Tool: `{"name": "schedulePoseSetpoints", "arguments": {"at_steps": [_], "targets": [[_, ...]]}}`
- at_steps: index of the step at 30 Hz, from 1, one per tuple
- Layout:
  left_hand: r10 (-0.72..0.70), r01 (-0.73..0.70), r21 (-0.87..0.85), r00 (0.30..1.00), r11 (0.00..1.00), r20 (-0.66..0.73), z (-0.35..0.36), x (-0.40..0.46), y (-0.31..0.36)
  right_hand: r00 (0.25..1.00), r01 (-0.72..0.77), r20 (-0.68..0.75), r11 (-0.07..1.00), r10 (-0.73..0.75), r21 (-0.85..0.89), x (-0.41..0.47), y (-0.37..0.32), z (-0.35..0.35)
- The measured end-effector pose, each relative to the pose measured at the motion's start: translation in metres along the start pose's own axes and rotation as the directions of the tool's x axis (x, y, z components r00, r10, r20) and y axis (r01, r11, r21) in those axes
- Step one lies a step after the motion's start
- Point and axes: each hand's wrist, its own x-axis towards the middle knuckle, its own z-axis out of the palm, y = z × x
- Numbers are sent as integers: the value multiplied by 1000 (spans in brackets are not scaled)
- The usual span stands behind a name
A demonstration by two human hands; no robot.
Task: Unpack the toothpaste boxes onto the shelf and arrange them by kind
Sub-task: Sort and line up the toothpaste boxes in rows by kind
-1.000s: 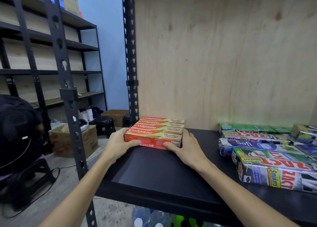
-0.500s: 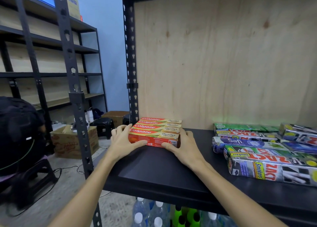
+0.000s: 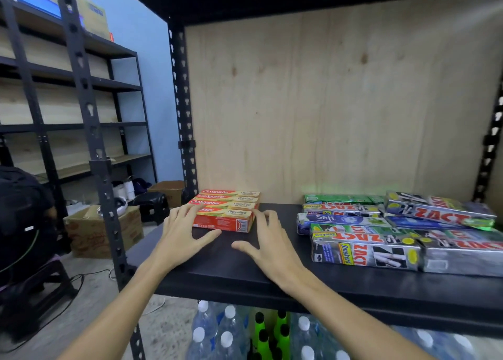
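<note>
- Four red and yellow toothpaste boxes [image 3: 227, 209] lie flat side by side at the back left of the black shelf [image 3: 272, 267], close to the plywood back panel [image 3: 340, 100]. Three of them read "Colgate" in white on red; on the nearest one only "ate" shows past the fingers. The smaller print on the yellow part is too blurred to read.
- On the right half of the shelf, well apart from the red boxes, lies a loose pile of silver boxes [image 3: 402, 250] marked "ZACT" in red, seen upside down on several. One has a yellow patch reading "Smokers".
- Among them lies a blue box [image 3: 340, 219] reading "Safi", and behind it a green box [image 3: 337, 198] whose print cannot be read.
- On the level below the shelf stand clear plastic bottles with white caps [image 3: 223, 332] and green bottles with black caps [image 3: 269, 329].
- On the floor to the left sits an open cardboard carton [image 3: 103, 231]; its red print is not legible. A second carton [image 3: 168, 192] stands farther back beside a dark stool [image 3: 152, 204].
- The left hand [image 3: 185, 231] has spread, relaxed fingers; the fingertips rest on the near left corner of the front red box, the thumb low by its front face.
- The right hand [image 3: 266, 239] is likewise spread, palm down over the shelf, fingertips just at the right end of the red boxes. It grips nothing.
</note>
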Motion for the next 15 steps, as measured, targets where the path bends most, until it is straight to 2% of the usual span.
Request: {"name": "schedulePoseSetpoints", "arguments": {"at_steps": [5, 11, 15], "targets": [[-28, 23, -122, 999, 992, -42, 2, 3, 32, 1000, 14, -29, 998, -12, 63, -8, 1, -24], [45, -60, -174, 995, 983, -88, 8, 25, 84, 991, -29, -126, 999, 34, 45, 0, 10, -67], [47, -61, -145, 994, 988, -95, 20, 50, 113, 987, -55, -150, 997, 61, 46, 21, 40, -93]]}}
